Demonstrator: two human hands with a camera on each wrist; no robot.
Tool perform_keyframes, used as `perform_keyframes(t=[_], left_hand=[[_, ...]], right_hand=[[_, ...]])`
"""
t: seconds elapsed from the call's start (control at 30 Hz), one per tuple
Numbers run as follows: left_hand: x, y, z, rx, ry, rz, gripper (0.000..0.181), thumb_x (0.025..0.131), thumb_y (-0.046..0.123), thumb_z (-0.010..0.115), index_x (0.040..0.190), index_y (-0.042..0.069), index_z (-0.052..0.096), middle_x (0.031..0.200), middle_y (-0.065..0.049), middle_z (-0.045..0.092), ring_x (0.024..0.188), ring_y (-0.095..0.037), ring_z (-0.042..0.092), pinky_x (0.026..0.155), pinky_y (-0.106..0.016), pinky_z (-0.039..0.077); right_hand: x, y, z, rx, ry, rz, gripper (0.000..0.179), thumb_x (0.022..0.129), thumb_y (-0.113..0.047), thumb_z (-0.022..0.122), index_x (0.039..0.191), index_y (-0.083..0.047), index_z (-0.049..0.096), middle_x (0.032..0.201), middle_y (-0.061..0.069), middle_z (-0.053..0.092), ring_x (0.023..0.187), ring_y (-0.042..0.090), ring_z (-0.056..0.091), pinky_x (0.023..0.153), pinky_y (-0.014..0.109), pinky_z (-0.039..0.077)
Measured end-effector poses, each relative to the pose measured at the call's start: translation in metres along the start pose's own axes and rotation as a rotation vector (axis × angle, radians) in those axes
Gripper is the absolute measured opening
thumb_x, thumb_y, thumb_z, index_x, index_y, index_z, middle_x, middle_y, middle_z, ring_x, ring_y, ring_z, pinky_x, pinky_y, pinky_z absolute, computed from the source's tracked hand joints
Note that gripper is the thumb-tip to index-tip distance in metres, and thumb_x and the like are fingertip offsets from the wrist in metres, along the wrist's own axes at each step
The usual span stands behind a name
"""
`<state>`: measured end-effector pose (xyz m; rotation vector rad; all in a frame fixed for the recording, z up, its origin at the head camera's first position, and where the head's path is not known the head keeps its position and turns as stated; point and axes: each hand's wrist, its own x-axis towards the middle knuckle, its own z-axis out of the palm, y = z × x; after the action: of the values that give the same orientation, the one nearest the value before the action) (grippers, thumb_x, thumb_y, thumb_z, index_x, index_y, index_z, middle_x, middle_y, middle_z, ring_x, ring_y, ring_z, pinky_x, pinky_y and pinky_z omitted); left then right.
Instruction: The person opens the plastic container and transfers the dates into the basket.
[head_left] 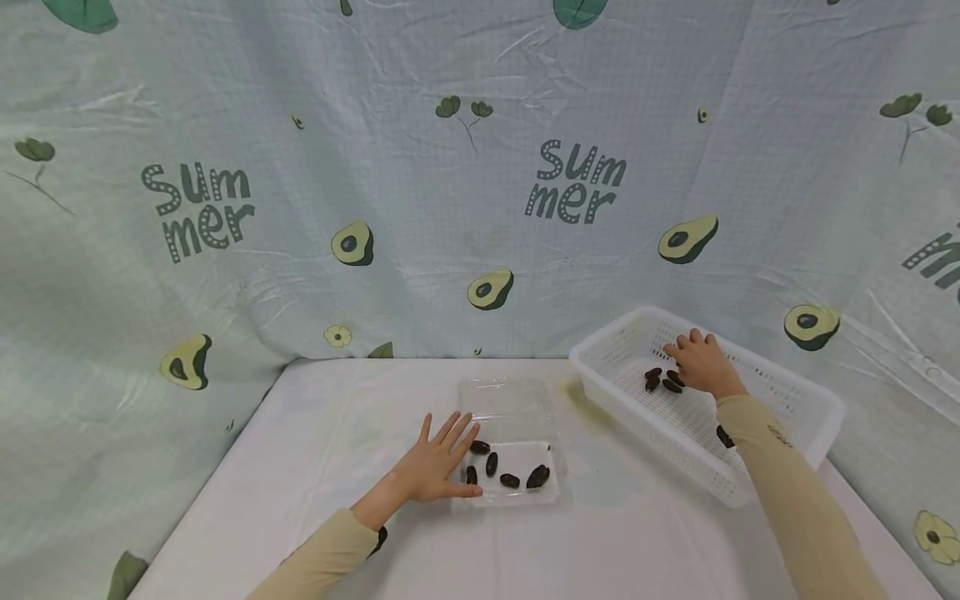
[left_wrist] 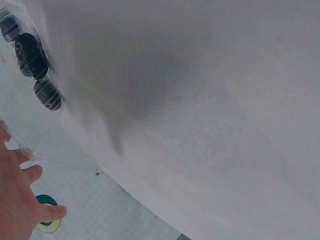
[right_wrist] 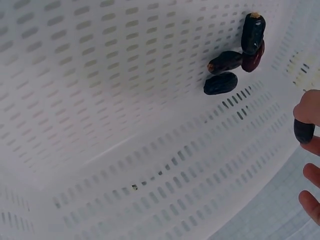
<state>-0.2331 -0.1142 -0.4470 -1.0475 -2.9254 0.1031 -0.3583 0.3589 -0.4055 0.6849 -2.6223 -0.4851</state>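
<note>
My right hand is over the white perforated basket and pinches a dark date between thumb and finger. Several more dates lie together on the basket floor, left of that hand in the head view. My left hand, fingers spread and straight, rests at the left edge of a clear plastic box. Several dates sit inside the box. Its clear lid is folded back, away from me. In the left wrist view the left hand shows at the lower left.
A pale cloth covers the table. Behind it hangs a curtain printed with avocados and lettering. The basket stands at an angle at the right, its raised walls around the dates.
</note>
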Motion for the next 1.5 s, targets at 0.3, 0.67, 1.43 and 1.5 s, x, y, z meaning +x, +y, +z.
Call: perform_keyframes(t=[0.3,0.67,1.43,1.5], left_hand=[[0.0,-0.001,0.002,0.007,0.005,0.003,0.094,0.078,0.076,0.027,0.145,0.011,0.011,0.15,-0.011,0.015,0.138,-0.029,0.014,0.103,-0.062,0.014],[-0.001,0.0,0.002,-0.006,0.031,0.014,0.094,0.078,0.074,0.032,0.144,0.01,0.015,0.149,-0.012,0.017,0.137,-0.031,0.017,0.102,-0.062,0.015],[0.0,-0.001,0.004,-0.014,0.001,-0.004,0.093,0.078,0.074,0.032,0.145,0.012,0.011,0.151,-0.01,0.014,0.139,-0.028,0.012,0.103,-0.062,0.013],[0.0,-0.002,0.004,-0.016,0.007,0.001,0.093,0.078,0.074,0.031,0.145,0.012,0.012,0.15,-0.01,0.014,0.139,-0.029,0.013,0.103,-0.062,0.013]], right_hand=[[-0.005,0.004,-0.001,0.005,0.09,-0.022,0.025,0.07,-0.002,0.069,0.091,-0.007,0.057,0.074,0.01,0.048,0.069,0.028,0.041,0.058,0.043,0.037],[-0.002,-0.005,-0.03,0.154,0.208,-0.1,0.023,0.066,-0.002,0.072,0.084,-0.009,0.059,0.078,0.007,0.055,0.073,0.026,0.044,0.059,0.039,0.036],[0.006,-0.074,-0.107,0.201,0.336,-0.365,0.026,0.067,-0.009,0.074,0.087,-0.013,0.058,0.084,0.003,0.057,0.081,0.021,0.05,0.063,0.034,0.043],[0.007,-0.083,-0.11,0.18,0.342,-0.387,0.025,0.067,-0.012,0.075,0.086,-0.014,0.058,0.083,0.001,0.057,0.081,0.02,0.05,0.064,0.033,0.043]])
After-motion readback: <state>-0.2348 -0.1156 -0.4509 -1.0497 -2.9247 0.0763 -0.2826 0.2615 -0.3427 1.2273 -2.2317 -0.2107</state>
